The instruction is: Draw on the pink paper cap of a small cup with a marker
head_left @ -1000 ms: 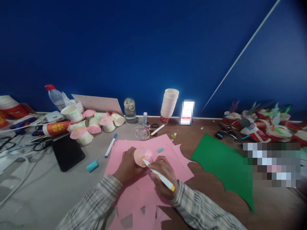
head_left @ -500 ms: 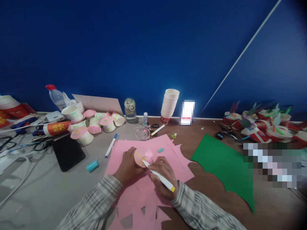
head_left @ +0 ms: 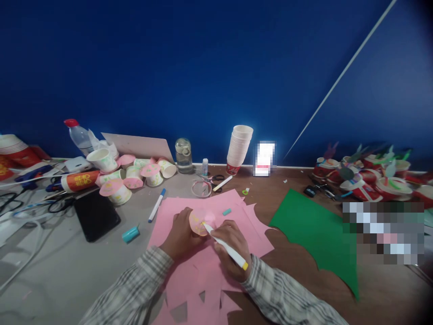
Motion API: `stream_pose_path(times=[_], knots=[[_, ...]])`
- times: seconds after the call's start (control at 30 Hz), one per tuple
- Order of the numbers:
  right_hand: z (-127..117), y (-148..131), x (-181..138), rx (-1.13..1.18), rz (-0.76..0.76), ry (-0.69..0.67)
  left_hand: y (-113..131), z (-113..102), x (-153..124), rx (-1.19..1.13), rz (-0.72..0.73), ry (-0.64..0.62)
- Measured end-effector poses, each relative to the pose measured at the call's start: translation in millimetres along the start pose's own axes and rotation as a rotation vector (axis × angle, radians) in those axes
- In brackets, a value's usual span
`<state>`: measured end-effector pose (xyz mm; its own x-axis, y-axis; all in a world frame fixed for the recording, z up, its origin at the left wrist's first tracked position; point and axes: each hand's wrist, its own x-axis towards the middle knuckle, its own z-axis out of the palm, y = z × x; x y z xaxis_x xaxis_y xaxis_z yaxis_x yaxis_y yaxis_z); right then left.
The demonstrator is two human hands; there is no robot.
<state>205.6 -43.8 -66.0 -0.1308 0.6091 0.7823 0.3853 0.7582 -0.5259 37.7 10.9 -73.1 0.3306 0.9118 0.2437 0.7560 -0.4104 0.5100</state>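
My left hand (head_left: 182, 232) is closed on a round pink paper piece (head_left: 197, 222) with yellow marks on it; whatever lies below the piece is hidden by my fingers. In my right hand (head_left: 233, 246) is a white marker (head_left: 230, 253) with a yellow end, its tip touching the pink piece. Both hands are over pink paper sheets (head_left: 250, 241) with cut edges. A small teal cap-like piece (head_left: 227, 211) lies on the paper just beyond my right hand.
Left of the paper are a blue-capped marker (head_left: 157, 206), a teal roll (head_left: 130, 234), a black phone (head_left: 96, 215) and decorated paper cups (head_left: 117, 192). Behind stand a water bottle (head_left: 183, 156), scissors (head_left: 216, 179) and stacked cups (head_left: 239, 149). Green paper (head_left: 318, 234) lies right.
The marker tip has shifted slightly on the pink piece, and my right hand has moved a little with it. My left hand stays in place.
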Motion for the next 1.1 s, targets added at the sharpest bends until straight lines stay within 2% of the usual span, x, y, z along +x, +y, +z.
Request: stream_pose_path(times=[0.6, 0.73, 1.1], knots=[[0.7, -0.1, 0.5, -0.026, 0.006, -0.005, -2.7, 1.5, -0.1, -0.003, 0.014, -0.011], [1.0, 0.1, 0.2, -0.019, 0.005, -0.025, -2.2, 1.6, 0.5, -0.015, -0.021, -0.011], [1.9, 0.1, 0.8, -0.027, -0.003, 0.003, -0.7, 0.1, 0.0, -0.004, -0.012, -0.022]])
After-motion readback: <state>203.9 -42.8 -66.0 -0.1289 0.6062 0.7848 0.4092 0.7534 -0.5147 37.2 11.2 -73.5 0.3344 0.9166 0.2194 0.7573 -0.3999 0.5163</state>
